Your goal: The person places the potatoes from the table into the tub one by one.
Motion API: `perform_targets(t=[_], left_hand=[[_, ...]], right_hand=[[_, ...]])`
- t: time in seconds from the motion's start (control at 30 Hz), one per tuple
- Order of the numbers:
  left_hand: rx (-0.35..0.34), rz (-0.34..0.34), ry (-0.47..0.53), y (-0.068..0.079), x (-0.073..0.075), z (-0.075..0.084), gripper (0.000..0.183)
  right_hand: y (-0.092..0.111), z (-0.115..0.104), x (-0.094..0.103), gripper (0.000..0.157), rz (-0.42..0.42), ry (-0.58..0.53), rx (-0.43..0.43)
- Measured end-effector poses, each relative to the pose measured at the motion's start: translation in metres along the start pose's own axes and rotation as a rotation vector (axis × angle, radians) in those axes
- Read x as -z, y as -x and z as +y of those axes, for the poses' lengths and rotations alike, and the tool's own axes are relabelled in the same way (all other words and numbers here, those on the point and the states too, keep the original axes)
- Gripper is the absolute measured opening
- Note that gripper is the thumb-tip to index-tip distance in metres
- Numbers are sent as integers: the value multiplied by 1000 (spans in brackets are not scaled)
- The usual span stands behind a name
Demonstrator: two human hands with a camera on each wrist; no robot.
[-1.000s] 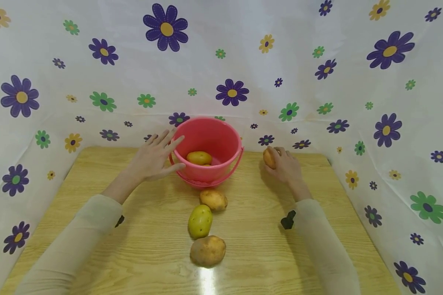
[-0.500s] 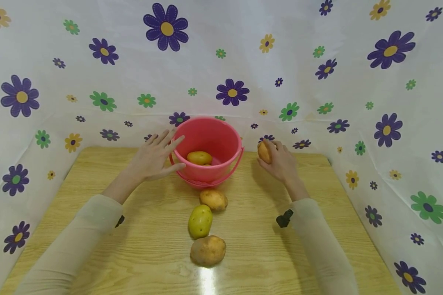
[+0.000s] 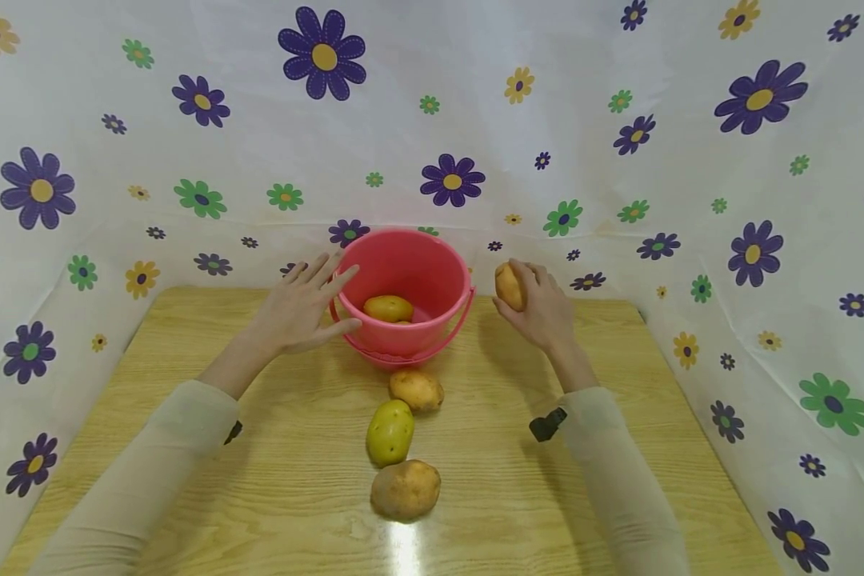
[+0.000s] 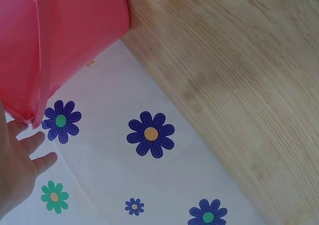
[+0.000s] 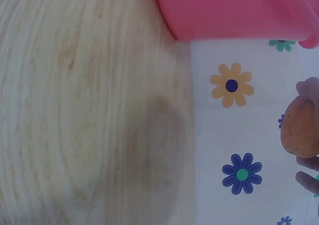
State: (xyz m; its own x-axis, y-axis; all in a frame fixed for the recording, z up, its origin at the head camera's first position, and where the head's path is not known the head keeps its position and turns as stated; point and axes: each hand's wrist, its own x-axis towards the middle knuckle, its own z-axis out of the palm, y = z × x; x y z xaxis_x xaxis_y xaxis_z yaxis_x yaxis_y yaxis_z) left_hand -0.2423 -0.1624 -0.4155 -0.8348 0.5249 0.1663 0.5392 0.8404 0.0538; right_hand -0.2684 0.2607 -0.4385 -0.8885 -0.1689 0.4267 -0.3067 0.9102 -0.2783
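Observation:
A pink bucket (image 3: 403,340) stands at the back middle of the wooden table, its handle hanging down in front. Inside it a yellow-brown potato (image 3: 389,309) shows, with part of another below. My left hand (image 3: 304,308), fingers spread, is at the bucket's left rim; the left wrist view has its fingertips (image 4: 46,161) right by the rim. To the right of the bucket my right hand (image 3: 543,308) grips a potato (image 3: 510,286) above the table. The right wrist view shows that brown potato (image 5: 300,127) between thumb and fingers at the frame's edge.
In front of the bucket, three potatoes lie in a row toward me: a tan potato (image 3: 417,390), a greenish potato (image 3: 390,433) and a larger brown potato (image 3: 406,490). A white flower-print sheet (image 3: 259,120) rises behind and at both sides of the table (image 3: 518,496).
My right hand has lifted the potato off the table's right back and carried it up and left, toward the bucket. My left hand has stayed at the rim.

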Motion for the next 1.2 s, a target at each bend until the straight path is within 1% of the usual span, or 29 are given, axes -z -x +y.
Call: perform_targets(t=[0.27, 0.4, 0.6, 0.83, 0.97, 1.2], left_hand=[[-3, 12, 1, -1, -3, -2, 93], [-3, 15, 2, -1, -3, -1, 93], [-8, 13, 1, 0, -1, 0, 93], [-10, 9, 2, 0, 0, -1, 92], [-6, 2, 4, 0, 0, -1, 92], [0, -4, 11, 0, 0, 0, 93]], right_hand=[[-7, -12, 9, 69, 82, -79, 20], [-12, -20, 16, 70, 96, -103, 21], [-16, -37, 25, 72, 95, -156, 25], [-21, -56, 27, 71, 148, -211, 75], [-23, -66, 29, 71, 148, -221, 104], [-28, -82, 34, 70, 115, -203, 162]])
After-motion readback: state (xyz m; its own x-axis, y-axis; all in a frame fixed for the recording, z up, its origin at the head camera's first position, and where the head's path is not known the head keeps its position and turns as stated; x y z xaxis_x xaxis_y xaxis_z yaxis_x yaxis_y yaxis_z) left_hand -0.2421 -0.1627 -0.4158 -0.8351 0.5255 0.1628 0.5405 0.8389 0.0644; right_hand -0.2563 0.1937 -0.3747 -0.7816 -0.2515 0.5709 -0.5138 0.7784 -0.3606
